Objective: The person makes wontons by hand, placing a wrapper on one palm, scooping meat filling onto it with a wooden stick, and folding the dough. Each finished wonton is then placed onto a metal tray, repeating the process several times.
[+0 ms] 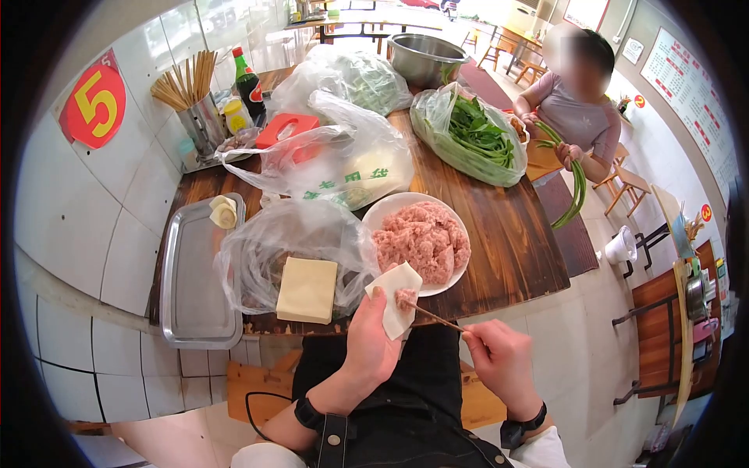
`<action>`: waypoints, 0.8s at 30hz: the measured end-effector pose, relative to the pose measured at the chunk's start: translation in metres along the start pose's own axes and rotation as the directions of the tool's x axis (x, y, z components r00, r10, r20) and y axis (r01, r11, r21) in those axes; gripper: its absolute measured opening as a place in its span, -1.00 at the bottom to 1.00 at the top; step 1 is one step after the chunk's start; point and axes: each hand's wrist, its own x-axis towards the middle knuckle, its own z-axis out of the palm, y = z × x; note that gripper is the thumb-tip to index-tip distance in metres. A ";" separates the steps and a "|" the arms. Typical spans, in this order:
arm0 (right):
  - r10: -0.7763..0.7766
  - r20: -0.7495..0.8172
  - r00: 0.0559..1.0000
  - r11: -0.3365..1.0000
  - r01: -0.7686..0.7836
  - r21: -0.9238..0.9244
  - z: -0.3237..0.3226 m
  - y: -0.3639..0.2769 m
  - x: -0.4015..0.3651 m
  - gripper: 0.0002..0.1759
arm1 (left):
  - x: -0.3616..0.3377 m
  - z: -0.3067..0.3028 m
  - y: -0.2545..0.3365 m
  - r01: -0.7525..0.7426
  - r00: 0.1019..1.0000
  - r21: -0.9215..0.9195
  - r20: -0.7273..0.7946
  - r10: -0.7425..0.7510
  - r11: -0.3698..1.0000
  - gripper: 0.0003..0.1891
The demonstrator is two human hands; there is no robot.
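My left hand (pixel 371 342) holds a pale square wonton wrapper (pixel 402 277), with the thumb on its near edge. In my right hand (pixel 499 352) is a thin brown chopstick (pixel 437 318), gripped by the fingertips. Its tip touches a small lump of minced meat (pixel 405 298) on the wrapper. Just beyond the left hand, a white bowl (pixel 376 214) is heaped with pink minced meat (pixel 421 236). A thick stack of wrappers (pixel 307 290) lies at the table's near edge, partly on a clear plastic bag (pixel 273 234). One folded wonton (pixel 223 211) sits in a metal tray (pixel 201 281) at the left.
Bags of leafy greens (pixel 480 136) and white plastic bags (pixel 351 148) stand farther back, near a steel pot (pixel 425 61). A chopstick holder (pixel 203 125), a bottle (pixel 248 86) and a red box (pixel 287 129) line the left wall. Another person (pixel 581 109) holds green stalks.
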 end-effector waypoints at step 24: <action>0.108 0.160 0.981 0.980 -0.132 0.149 -0.024 0.014 -0.006 -0.93 | -0.001 0.006 -0.003 0.081 0.994 0.070 0.062 -0.085 0.994 -0.48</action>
